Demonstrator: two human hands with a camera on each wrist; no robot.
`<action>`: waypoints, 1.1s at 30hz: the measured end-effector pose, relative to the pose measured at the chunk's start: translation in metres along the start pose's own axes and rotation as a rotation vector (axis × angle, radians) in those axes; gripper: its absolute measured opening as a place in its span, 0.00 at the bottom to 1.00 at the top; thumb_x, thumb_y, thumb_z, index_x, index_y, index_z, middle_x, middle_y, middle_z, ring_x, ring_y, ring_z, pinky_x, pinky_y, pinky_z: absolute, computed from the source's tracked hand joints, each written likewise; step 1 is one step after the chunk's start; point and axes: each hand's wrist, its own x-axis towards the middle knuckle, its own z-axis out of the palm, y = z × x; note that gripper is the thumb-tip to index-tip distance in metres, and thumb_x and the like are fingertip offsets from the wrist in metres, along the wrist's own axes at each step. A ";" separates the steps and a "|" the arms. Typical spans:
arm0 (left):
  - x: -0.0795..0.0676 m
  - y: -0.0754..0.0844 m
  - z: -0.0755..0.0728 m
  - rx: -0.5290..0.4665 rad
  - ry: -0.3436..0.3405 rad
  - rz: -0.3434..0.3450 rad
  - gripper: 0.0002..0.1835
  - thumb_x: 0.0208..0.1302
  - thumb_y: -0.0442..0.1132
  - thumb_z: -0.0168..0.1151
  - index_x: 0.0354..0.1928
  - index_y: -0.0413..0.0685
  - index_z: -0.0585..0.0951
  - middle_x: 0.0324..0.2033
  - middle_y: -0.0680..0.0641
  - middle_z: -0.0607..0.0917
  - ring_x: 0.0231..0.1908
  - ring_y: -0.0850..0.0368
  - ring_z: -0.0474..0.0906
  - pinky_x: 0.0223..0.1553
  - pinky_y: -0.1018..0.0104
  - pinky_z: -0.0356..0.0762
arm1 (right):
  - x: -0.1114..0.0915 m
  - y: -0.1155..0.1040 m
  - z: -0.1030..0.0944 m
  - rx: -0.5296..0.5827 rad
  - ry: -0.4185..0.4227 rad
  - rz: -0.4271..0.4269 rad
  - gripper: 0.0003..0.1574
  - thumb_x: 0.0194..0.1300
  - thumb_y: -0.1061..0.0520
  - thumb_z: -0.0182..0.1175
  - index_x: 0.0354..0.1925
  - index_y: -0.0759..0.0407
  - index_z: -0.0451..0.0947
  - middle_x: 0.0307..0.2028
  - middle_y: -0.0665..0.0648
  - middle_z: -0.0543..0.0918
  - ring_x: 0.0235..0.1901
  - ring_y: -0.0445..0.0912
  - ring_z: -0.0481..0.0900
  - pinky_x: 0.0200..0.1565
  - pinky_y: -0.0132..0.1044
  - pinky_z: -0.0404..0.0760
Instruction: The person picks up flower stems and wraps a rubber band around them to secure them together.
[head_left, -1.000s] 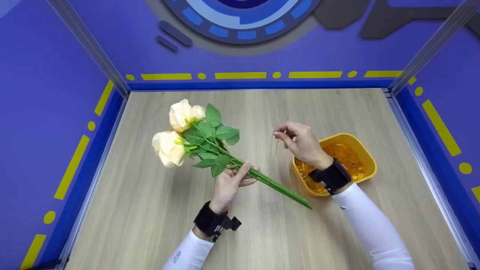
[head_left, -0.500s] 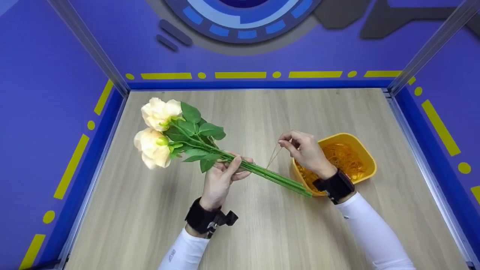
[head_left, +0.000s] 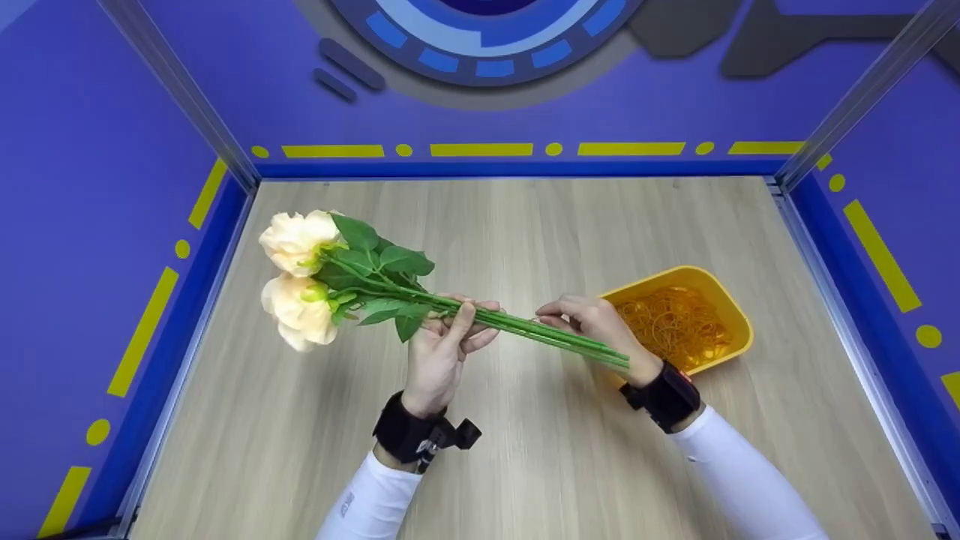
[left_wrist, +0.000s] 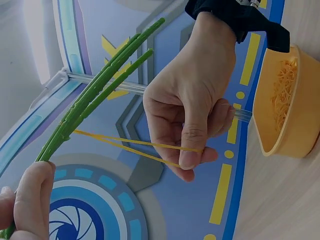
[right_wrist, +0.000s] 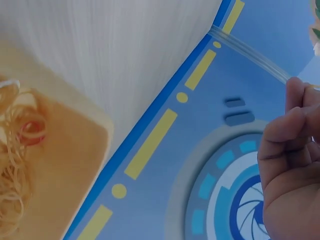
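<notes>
My left hand grips a bunch of cream roses, thumb across the green stems. The blooms lie to the left with their leaves, and the stem ends point right. A thin yellow rubber band is looped around the stems in the left wrist view, stretched in two strands. Its other end is pinched between the thumb and fingers of my right hand, which is partly behind the stems in the head view. The right wrist view shows the curled right fingers; the band is barely visible there.
A yellow plastic tub full of rubber bands stands on the wooden table, just right of and partly behind my right hand. Blue printed panels enclose the table at the back and sides.
The bunch has shifted left and turned flatter. The rubber band, first hanging from my right hand apart from the stems, now loops around them. My right hand has moved lower, behind the stems.
</notes>
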 end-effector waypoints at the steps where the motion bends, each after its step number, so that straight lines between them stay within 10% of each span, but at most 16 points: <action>1: 0.000 0.000 0.001 -0.006 0.006 0.005 0.03 0.76 0.41 0.63 0.44 0.52 0.80 0.42 0.51 0.94 0.46 0.57 0.93 0.52 0.64 0.93 | -0.002 -0.001 0.002 0.007 -0.003 0.002 0.05 0.69 0.67 0.68 0.42 0.62 0.89 0.33 0.55 0.91 0.24 0.37 0.75 0.24 0.23 0.76; 23: 0.015 -0.026 -0.003 -0.032 0.151 -0.008 0.04 0.80 0.33 0.55 0.45 0.48 0.78 0.39 0.52 0.94 0.43 0.59 0.93 0.50 0.66 0.93 | -0.035 -0.025 0.056 0.127 0.043 0.272 0.04 0.68 0.63 0.71 0.41 0.56 0.89 0.30 0.49 0.88 0.23 0.28 0.67 0.22 0.20 0.68; 33: 0.016 -0.039 -0.005 -0.003 0.189 -0.010 0.06 0.81 0.31 0.53 0.45 0.47 0.78 0.38 0.51 0.94 0.43 0.59 0.93 0.50 0.66 0.93 | -0.046 -0.043 0.056 0.130 0.060 0.215 0.04 0.68 0.64 0.71 0.39 0.57 0.89 0.29 0.50 0.89 0.22 0.28 0.67 0.20 0.18 0.67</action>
